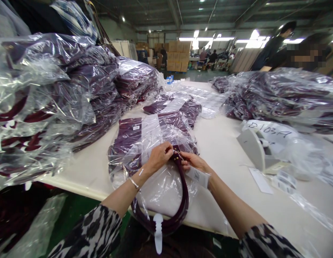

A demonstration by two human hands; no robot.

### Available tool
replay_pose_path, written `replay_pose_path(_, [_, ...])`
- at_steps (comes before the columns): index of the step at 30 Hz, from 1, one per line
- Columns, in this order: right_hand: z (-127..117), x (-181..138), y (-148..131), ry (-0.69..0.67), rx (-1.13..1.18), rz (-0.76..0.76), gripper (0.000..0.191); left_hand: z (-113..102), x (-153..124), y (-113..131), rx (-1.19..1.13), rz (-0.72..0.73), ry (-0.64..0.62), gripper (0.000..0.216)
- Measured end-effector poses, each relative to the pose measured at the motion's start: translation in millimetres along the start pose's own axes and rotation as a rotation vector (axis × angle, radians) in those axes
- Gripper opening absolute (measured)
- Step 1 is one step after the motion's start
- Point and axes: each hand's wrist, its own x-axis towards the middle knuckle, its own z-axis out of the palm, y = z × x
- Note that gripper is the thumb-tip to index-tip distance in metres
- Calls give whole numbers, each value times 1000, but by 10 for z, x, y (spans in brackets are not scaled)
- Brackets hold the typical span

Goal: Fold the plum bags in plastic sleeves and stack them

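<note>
A dark maroon strap [182, 200] loops down from both my hands over the table's near edge. My left hand [158, 157] pinches its upper end, where small gold studs show. My right hand [195, 163] grips the same end from the right, with a white tag tucked under the wrist. Beneath the hands lies a clear plastic bag [161, 190] on a maroon folded garment [131, 138]. A white plastic hanger hook [158, 233] hangs below the loop.
A tall pile of bagged maroon garments [48, 100] fills the left side, another pile [279, 96] the far right. A white tag gun or dispenser [254, 148] and paper labels [260, 181] lie to the right on the white table [225, 143]. People stand at the back right.
</note>
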Motion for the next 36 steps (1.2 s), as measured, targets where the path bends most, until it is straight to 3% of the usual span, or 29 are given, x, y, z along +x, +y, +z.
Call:
replay_pose_path(3, [13,-55,5,37,-64,-24,10,-9,39,33,-390,-189,-4,7])
replay_pose_path(7, [6,-186,27,251,-148,-156,10,-33,103,71,-865,-372,-75,8])
replay_pose_path(11, [77,-323,70,332,-187,-366,25,-44,128,88,-1089,-442,-87,14])
replay_pose_path(16, [231,-324,147,326,-422,-593,51,-27,131,108,-1147,-435,-73,24])
replay_pose_path(21, [367,-196,206,142,-446,-655,61,-24,145,138,-1184,-461,-16,27])
replay_pose_path(26, [365,-112,64,383,-662,-747,46,0,168,119,-1173,-491,7,30])
replay_pose_path(29, [295,-85,-65,517,-1000,-745,42,24,185,93,-1136,-507,27,31])
replay_pose_path(33, [251,-62,-142,639,-1521,-633,44,52,196,123,-1054,-494,35,23])
replay_pose_path(36, [272,-34,-137,709,-1719,-612,35,65,142,218,-836,-331,41,11])
